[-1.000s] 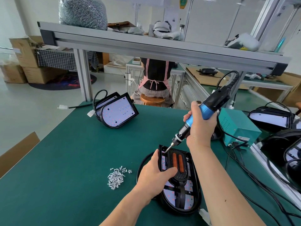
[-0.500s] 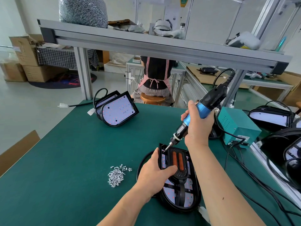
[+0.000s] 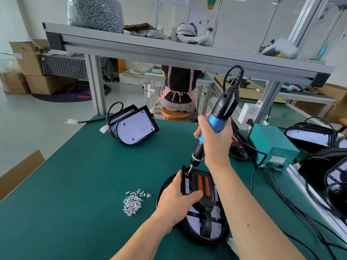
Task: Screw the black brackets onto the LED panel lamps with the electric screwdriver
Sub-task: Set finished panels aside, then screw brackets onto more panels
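An LED panel lamp [image 3: 212, 224] lies flat on the green table in front of me, with a black bracket [image 3: 203, 192] bearing two orange strips laid on it. My left hand [image 3: 175, 200] grips the lamp's left edge, thumb resting on the bracket. My right hand [image 3: 216, 139] holds the blue and black electric screwdriver [image 3: 217, 117] steeply tilted, and its bit touches the far left corner of the lamp. A heap of several small silver screws [image 3: 133, 202] lies to the left of the lamp.
Two more lamps [image 3: 134, 126] lean together at the table's far left with a white plug. A teal power box [image 3: 272, 145] and black cables lie on the right, beside further lamps [image 3: 311, 135]. An aluminium shelf [image 3: 169, 51] runs overhead. A person sits beyond the table.
The screwdriver has swung more upright and come down, so its bit now meets the lamp's far left corner. My left hand keeps its hold on the lamp.
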Tool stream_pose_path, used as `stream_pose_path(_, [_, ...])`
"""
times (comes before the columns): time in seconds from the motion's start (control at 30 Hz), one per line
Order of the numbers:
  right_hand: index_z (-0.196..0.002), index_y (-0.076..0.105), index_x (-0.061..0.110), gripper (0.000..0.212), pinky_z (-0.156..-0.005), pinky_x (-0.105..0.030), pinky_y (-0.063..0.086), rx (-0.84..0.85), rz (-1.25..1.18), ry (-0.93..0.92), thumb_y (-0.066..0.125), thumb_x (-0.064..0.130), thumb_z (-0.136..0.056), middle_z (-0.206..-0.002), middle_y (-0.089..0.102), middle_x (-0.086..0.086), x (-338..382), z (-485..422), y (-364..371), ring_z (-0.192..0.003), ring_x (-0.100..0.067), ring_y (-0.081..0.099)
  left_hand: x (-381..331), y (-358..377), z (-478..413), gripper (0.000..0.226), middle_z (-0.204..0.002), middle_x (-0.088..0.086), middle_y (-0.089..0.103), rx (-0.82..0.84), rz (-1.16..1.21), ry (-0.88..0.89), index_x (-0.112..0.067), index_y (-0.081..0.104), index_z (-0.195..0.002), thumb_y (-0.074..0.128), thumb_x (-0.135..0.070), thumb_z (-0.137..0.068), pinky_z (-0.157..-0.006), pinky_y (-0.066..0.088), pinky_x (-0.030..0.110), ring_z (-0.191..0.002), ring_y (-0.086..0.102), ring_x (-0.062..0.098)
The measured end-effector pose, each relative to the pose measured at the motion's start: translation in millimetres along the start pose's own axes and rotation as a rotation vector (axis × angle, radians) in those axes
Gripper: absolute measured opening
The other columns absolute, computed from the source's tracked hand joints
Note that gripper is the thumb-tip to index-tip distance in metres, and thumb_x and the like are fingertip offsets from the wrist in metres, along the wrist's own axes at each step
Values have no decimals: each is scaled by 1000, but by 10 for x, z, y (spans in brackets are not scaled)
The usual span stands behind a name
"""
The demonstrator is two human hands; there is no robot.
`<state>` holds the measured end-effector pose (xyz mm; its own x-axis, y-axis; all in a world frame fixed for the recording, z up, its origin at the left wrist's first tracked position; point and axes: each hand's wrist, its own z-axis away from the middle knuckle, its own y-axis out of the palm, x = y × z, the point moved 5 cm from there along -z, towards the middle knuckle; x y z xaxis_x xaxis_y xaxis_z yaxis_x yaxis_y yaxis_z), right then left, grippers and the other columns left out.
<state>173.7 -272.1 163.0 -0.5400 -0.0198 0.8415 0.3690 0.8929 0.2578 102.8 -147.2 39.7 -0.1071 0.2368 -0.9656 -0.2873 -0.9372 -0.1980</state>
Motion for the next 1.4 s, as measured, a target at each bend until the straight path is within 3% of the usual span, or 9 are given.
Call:
stream_pose_path(0.33, [-89,50,16,19,-51,-24,48,-42,9,-10,65,12,-78,-58,53,-6,-66,-25,-52,-46,-15,52,66,27,-47,77,-117,-13,72,4,40,4,-42,46,-141,70,-47,-68,-104,49,41,-112,66,15])
stream_pose_path(0.5, [-86,49,14,18,-51,-24,48,-4,-6,-11,64,9,-79,-54,51,0,-114,-42,-28,-45,-16,50,107,29,-73,83,-124,-9,69,3,55,-10,-37,45,-144,72,-49,-67,-105,48,42,-116,64,19])
stream_pose_path(0.77, [-88,49,6,22,-55,-23,48,91,-13,3,66,15,-78,-55,53,-10,-115,-21,40,-48,-18,51,97,20,-72,66,-110,-18,73,-1,4,-6,-45,51,-134,70,-45,-71,-101,50,41,-107,68,12])
stream_pose_path(0.9, [-95,53,11,27,-60,-22,50,88,-30,44,69,20,-76,-58,55,-10,-92,14,-9,-52,-17,53,57,12,-34,77,-117,-15,71,-12,-11,-11,-42,44,-143,69,-49,-70,-103,49,38,-111,66,12])
stream_pose_path(1.03, [-97,55,14,25,-57,-27,51,17,-59,57,70,16,-77,-58,56,-2,-1,36,-105,-51,-16,55,16,17,-17,75,-113,-15,72,-5,-37,-6,-42,44,-142,68,-49,-71,-101,50,38,-107,66,10])
stream_pose_path(1.27, [-96,53,17,23,-54,-24,49,-197,-116,-28,69,12,-80,-59,58,4,313,24,-358,-50,-14,56,16,11,-10,47,-98,-26,73,-6,-58,11,-47,56,-117,69,-46,-72,-99,51,36,-98,67,2])
stream_pose_path(1.4, [-91,52,14,18,-57,-26,50,-297,-365,127,67,6,-86,-62,53,1,182,64,-717,-49,-14,52,7,7,-12,46,-96,-21,74,-10,-43,19,-44,58,-116,70,-44,-71,-98,51,37,-96,69,5])
